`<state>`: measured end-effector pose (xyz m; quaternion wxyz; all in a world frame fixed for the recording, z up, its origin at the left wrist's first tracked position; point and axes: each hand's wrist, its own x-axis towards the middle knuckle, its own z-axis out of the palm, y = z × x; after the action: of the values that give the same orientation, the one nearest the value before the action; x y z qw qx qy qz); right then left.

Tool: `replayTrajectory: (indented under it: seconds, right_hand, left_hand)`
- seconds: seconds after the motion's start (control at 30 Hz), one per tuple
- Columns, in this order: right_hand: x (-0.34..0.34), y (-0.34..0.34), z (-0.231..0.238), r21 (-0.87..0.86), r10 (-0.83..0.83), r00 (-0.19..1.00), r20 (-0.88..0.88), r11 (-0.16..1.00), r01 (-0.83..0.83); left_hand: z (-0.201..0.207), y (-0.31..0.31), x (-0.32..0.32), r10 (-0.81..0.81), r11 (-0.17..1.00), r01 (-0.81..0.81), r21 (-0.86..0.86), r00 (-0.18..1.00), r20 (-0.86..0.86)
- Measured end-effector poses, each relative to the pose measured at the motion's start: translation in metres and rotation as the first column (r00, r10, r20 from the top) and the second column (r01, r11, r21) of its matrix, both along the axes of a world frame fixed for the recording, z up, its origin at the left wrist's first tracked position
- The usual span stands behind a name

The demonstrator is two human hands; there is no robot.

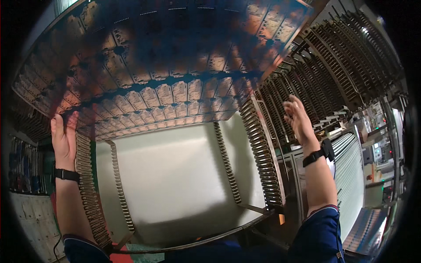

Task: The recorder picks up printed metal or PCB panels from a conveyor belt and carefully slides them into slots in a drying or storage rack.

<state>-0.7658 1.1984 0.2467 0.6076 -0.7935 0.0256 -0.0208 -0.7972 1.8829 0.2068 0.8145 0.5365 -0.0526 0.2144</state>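
Note:
A large circuit board panel (166, 94), blue with rows of copper-coloured patterns, leans at a slant across the top of the view. At its lower left edge is my left hand (65, 138), thumb and fingers either side of the edge, their tips partly hidden. My right hand (300, 120) is raised off to the right, apart from the panel, holding nothing, its fingers loosely bent and spread. Below the panel stands a metal rack with coiled-wire slot rails, one (87, 188) beside my left forearm and another (262, 153) left of my right hand. Both wrists wear black straps.
A pale flat board (171, 175) lies behind the inner slot rails. More dark coil racks (337, 57) stand at the upper right. Grey cabinets (28, 212) are at the lower left, and a stack of pale sheets (348, 162) is on the right.

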Motion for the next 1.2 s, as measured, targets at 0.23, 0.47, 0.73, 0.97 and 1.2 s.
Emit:
replayTrajectory:
  seconds: [0.23, 0.47, 0.73, 0.97, 1.2]
  right_hand:
    - [-0.048, 0.046, -0.047, 0.48, 0.329, 0.927, -0.178, 0.852, -0.21]
    - [-0.037, 0.022, -0.033, 0.296, -0.031, 0.988, -0.148, 0.952, 0.074]
    - [0.027, 0.12, -0.005, -0.51, 0.2, 0.972, 0.122, 0.853, -0.111]
    - [0.04, 0.131, 0.064, -0.155, 0.187, 0.878, 0.441, 0.979, -0.13]
    - [0.041, 0.133, 0.064, -0.173, 0.179, 0.897, 0.404, 0.978, -0.117]
  left_hand:
    - [0.005, -0.011, 0.009, -0.025, 0.997, 0.024, -0.076, 1.0, -0.012]
    - [0.008, -0.002, 0.0, 0.008, 0.998, -0.008, -0.067, 1.0, 0.011]
    - [0.014, -0.008, 0.006, -0.013, 0.998, 0.017, -0.061, 0.998, 0.066]
    - [0.052, 0.009, -0.005, 0.048, 0.997, -0.036, -0.071, 0.984, 0.174]
    - [0.051, 0.011, -0.009, 0.014, 0.993, 0.011, -0.116, 0.976, 0.217]
